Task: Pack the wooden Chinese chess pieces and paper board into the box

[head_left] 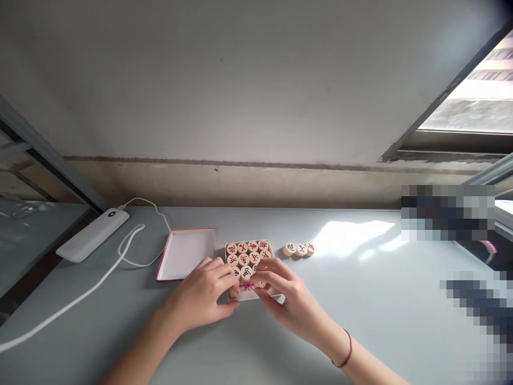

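Note:
A small box on the table holds rows of round wooden Chinese chess pieces, red characters at the back and black ones nearer me. My left hand curls around the box's front left corner, thumb at the front edge. Over the right part of the box, my right hand has its thumb and fingers closed around a chess piece, partly covered by the fingers. Pink printing shows on the bare floor at the box's front. Three loose chess pieces touch in a row to the right.
An open box lid lies inside up on the grey table, left of the box. Further left are a white power bank and a looping white cable. A wall stands behind the table; blurred patches hide things at right.

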Motion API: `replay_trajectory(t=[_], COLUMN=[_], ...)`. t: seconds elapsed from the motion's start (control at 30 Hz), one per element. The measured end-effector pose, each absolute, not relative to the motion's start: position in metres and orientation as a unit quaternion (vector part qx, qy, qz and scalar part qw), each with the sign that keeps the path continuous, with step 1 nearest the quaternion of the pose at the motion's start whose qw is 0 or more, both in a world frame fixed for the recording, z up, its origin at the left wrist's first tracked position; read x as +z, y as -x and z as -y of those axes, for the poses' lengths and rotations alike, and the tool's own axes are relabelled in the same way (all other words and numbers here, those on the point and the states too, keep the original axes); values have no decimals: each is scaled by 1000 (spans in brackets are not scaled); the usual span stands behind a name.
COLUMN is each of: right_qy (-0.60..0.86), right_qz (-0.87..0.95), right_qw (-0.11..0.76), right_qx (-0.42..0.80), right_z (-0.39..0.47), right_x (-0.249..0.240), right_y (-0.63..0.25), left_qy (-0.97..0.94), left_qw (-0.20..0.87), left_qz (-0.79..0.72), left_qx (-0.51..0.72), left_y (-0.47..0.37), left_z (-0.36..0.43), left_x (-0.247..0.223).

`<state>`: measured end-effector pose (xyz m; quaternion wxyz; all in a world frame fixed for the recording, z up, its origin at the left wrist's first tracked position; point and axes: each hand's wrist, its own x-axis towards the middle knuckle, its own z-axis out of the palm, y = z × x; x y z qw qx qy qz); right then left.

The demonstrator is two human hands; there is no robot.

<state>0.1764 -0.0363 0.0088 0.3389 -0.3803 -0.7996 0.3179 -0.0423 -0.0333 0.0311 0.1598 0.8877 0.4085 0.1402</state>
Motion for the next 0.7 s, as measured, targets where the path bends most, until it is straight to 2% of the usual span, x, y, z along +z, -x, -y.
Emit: replay_trajectory(t=[0.3,0.5,0.7], right_qy=[351,354,349], right_qz=[832,862,877], right_qw=[312,336,321], right_qx=[295,137,76], right_z=[41,46,45], right_x=[13,-4,-9], right_y=[-171,-152,-147], left_qy=[-893,-885,-890], left_qw=[125,111,113], left_qz=[-412,-433,-422], left_qx=[130,132,132], left_y=[43,41,44], left_z=[33,33,34], left_x=[23,20,21])
